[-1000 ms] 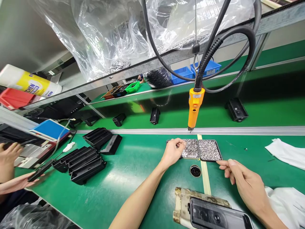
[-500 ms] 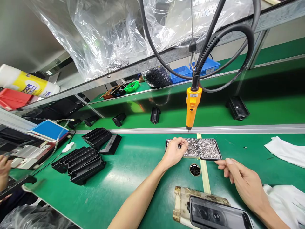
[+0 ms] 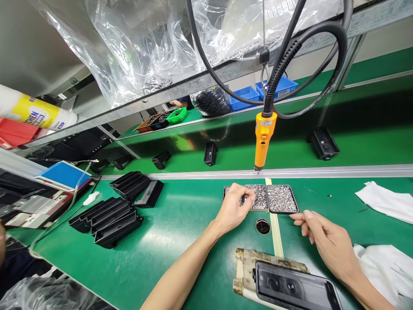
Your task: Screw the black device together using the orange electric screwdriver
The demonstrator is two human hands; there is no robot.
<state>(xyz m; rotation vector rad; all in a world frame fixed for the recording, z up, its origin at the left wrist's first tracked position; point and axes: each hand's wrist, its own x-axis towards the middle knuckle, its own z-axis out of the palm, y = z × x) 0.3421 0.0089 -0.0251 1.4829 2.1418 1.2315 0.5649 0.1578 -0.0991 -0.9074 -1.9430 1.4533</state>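
1. Head view, near the hands: the left hand (image 3: 232, 206) reaches forward to the left screw tray (image 3: 256, 198), its fingertips pinched together over the small silver screws at the tray's left end. Whether a screw sits between the fingertips is too small to tell.
2. The right hand (image 3: 324, 241) lies loosely on the green counter (image 3: 180, 224), fingers half curled and holding nothing, its forefinger pointing at the near corner of the right screw tray (image 3: 282, 199). I cannot tell if the fingertip touches the tray.
3. The two trays sit side by side, touching, just short of the metal rail (image 3: 322, 172) that crosses the counter. Both are full of screws.
4. An orange electric screwdriver (image 3: 263, 137) hangs upright on its black cable above the trays, its tip close above the rail.
5. Just this side of the trays lies a small round ring (image 3: 263, 226). Nearer still, a black casing (image 3: 295, 290) rests in a worn, pale fixture (image 3: 245, 271).
6. To the left lies a stack of black ribbed parts (image 3: 109, 215). White cloths (image 3: 382, 200) lie to the right.
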